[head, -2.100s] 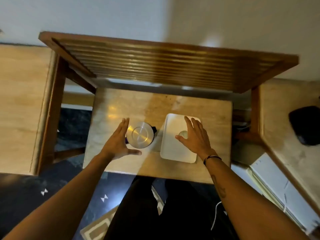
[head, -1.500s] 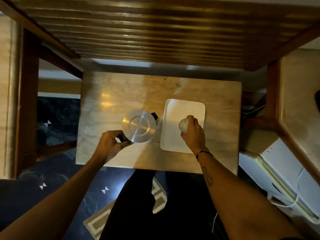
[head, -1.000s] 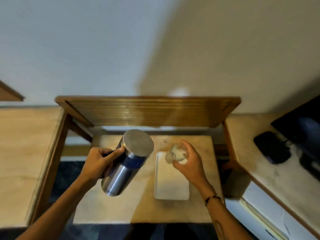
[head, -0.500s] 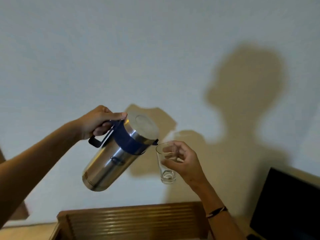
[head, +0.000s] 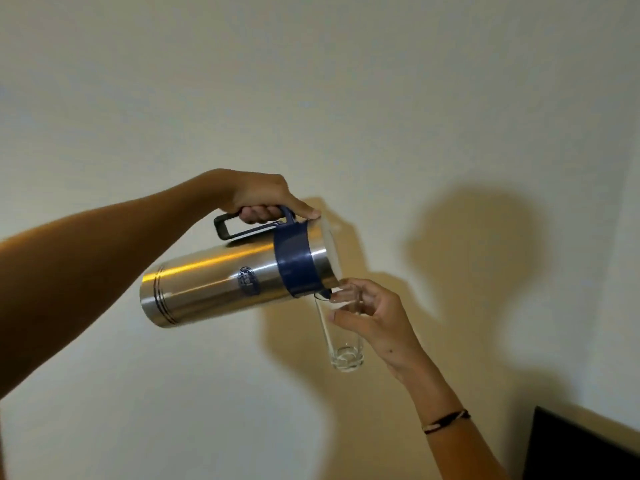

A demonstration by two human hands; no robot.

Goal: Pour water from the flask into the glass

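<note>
A steel flask [head: 214, 285] with a blue collar and dark handle is held up in front of a pale wall, tipped almost level with its lid end to the right. My left hand [head: 263, 199] grips its handle from above, thumb on the collar. The flask's blue spout rests at the rim of a tall clear glass [head: 341, 336], which is upright just below and right. My right hand [head: 374, 320] holds the glass near its top from the right side. A little water sits at the glass bottom; no stream is clearly visible.
A plain pale wall fills the view, with shadows of the arms, flask and head on it. A dark screen corner [head: 581, 448] shows at the bottom right. The table and tray are out of view.
Both hands took the flask and glass off the table and raised them. In the last half second the flask tipped further toward level and its spout met the glass rim.
</note>
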